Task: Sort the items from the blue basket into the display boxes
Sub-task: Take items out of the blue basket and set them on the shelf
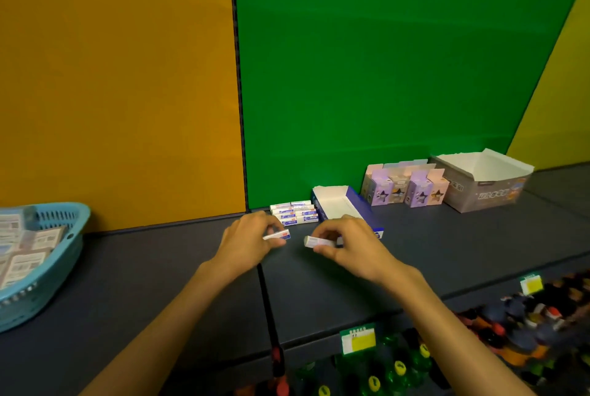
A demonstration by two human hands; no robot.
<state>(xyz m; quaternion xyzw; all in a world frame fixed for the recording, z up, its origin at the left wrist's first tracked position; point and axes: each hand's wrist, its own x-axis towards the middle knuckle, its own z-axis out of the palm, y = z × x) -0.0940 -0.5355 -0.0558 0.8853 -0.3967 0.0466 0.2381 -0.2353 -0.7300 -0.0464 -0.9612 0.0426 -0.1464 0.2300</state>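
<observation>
Both hands (297, 244) pinch small boxes (277, 234); print blurred; blue basket (48, 271) cropped.

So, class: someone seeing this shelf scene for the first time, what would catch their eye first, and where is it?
Probably the two hands at centre: the left hand and the right hand each pinch a small white eraser-like packet above the dark shelf. Behind them loom the orange panel and the green panel. At far left sits the blue basket of packets.
</observation>
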